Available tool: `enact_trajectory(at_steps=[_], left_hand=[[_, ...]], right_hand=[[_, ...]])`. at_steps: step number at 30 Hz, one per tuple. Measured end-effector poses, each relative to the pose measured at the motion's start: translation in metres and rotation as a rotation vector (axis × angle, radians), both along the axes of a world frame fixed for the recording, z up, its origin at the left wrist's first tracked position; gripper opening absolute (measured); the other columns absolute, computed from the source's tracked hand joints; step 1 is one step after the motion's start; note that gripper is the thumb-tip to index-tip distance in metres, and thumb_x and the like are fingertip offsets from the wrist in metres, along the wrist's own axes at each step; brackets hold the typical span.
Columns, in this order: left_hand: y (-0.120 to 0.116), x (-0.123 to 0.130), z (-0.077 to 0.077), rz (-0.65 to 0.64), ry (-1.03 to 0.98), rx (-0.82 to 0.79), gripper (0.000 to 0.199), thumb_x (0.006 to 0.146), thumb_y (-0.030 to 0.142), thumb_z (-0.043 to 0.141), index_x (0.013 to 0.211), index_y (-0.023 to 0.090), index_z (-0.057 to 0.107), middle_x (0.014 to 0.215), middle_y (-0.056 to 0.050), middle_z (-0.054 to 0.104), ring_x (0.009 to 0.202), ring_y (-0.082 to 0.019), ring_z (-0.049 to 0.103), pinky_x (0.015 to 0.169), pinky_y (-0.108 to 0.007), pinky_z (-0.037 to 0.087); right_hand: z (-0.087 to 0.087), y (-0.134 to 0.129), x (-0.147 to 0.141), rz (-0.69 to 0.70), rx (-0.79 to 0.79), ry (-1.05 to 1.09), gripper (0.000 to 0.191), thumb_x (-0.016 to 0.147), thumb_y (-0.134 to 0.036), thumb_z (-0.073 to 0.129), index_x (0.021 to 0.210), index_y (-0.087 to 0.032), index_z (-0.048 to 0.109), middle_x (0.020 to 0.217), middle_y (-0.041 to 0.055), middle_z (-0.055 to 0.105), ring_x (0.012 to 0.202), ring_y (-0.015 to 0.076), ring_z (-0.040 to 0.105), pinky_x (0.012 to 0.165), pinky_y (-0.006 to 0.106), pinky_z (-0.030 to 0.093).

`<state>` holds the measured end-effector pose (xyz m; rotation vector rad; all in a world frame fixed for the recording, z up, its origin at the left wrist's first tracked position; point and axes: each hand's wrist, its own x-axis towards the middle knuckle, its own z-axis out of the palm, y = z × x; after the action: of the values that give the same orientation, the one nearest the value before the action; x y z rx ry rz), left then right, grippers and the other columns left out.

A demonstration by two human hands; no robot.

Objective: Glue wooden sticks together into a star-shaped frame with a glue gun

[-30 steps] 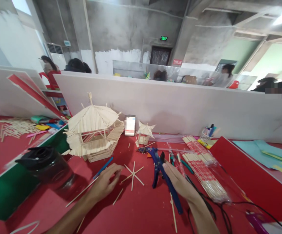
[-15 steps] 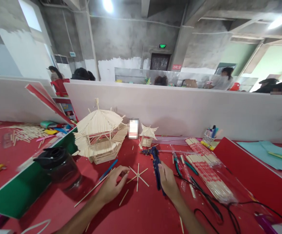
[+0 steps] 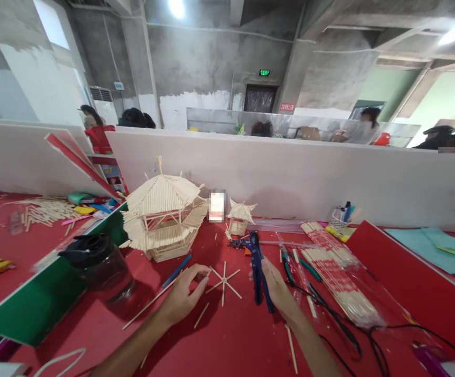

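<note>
My right hand [image 3: 277,287] is closed around the handle of a dark blue glue gun [image 3: 257,262]. Its nozzle points left, toward the small stick pavilion [image 3: 241,215]. My left hand [image 3: 186,293] is pinched, with a tiny pale end of a short wooden stick [image 3: 209,273] showing at the fingertips. Between both hands, several short sticks form a star [image 3: 224,280] flat on the red table. A loose short stick [image 3: 201,315] lies just below it. Left of my left hand are a long thin stick [image 3: 144,307] and a blue pen-like rod [image 3: 178,269].
A large stick pavilion [image 3: 164,220] stands at the back left, beside a dark bottle [image 3: 101,269] and green board [image 3: 34,303]. On the right lie pliers [image 3: 288,266], bagged stick bundles [image 3: 337,280] and black cables [image 3: 372,351]. A white partition [image 3: 309,178] closes the back.
My right hand and the glue gun have shifted slightly right, and the gun's handle has turned a little. My left hand stays nearly in place beside the star.
</note>
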<state>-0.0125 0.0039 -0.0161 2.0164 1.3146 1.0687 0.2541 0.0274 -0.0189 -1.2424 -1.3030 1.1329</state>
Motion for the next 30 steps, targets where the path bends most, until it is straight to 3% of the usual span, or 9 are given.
enact_trajectory(at_steps=[5,11,18,22,26,30], left_hand=[[0.001,0.002,0.002,0.018,-0.055,-0.006,0.02,0.096,0.031,0.05,0.108,0.021,0.062,0.095,-0.004,0.067,0.086,-0.018,0.063,0.082,-0.03,0.051],[0.0,0.005,0.011,0.005,-0.036,-0.006,0.019,0.096,0.031,0.05,0.105,0.021,0.063,0.094,-0.004,0.068,0.084,-0.018,0.063,0.081,-0.03,0.052],[-0.014,0.011,0.016,-0.184,0.071,-0.014,0.02,0.098,0.028,0.048,0.112,0.022,0.061,0.097,-0.004,0.068,0.088,-0.018,0.063,0.083,-0.028,0.05],[-0.013,0.012,0.014,-0.21,0.083,-0.018,0.02,0.1,0.03,0.046,0.109,0.022,0.062,0.097,-0.004,0.067,0.088,-0.017,0.062,0.082,-0.028,0.049],[-0.008,0.01,0.015,-0.151,0.037,0.009,0.019,0.1,0.031,0.046,0.104,0.021,0.062,0.091,-0.002,0.065,0.084,-0.017,0.06,0.079,-0.027,0.047],[-0.006,0.009,0.016,-0.116,-0.039,0.018,0.02,0.101,0.033,0.045,0.103,0.021,0.061,0.088,-0.002,0.063,0.082,-0.016,0.059,0.08,-0.028,0.047]], right_hand=[[0.001,0.002,0.008,0.078,-0.151,0.195,0.061,0.077,-0.08,0.057,0.095,-0.022,0.063,0.086,0.0056,0.072,0.08,0.0255,0.069,0.069,0.036,0.055],[0.003,0.006,0.021,0.078,-0.197,0.306,0.062,0.072,-0.078,0.065,0.097,-0.021,0.067,0.095,0.0082,0.074,0.088,0.0272,0.071,0.076,0.04,0.058],[0.012,0.009,0.017,-0.016,-0.149,0.6,0.056,0.067,-0.07,0.076,0.091,-0.019,0.071,0.09,0.0071,0.075,0.085,0.0258,0.071,0.069,0.035,0.059],[0.018,0.006,0.012,0.086,-0.21,0.749,0.053,0.069,-0.067,0.077,0.093,-0.019,0.073,0.087,0.0073,0.076,0.087,0.0263,0.071,0.07,0.035,0.06],[0.019,0.0,0.006,0.217,-0.296,0.84,0.049,0.074,-0.063,0.075,0.099,-0.02,0.074,0.089,0.008,0.076,0.09,0.0265,0.071,0.077,0.039,0.059],[0.016,-0.004,-0.005,0.248,-0.268,0.838,0.052,0.077,-0.069,0.069,0.098,-0.022,0.074,0.094,0.0082,0.076,0.094,0.0282,0.07,0.086,0.046,0.056]])
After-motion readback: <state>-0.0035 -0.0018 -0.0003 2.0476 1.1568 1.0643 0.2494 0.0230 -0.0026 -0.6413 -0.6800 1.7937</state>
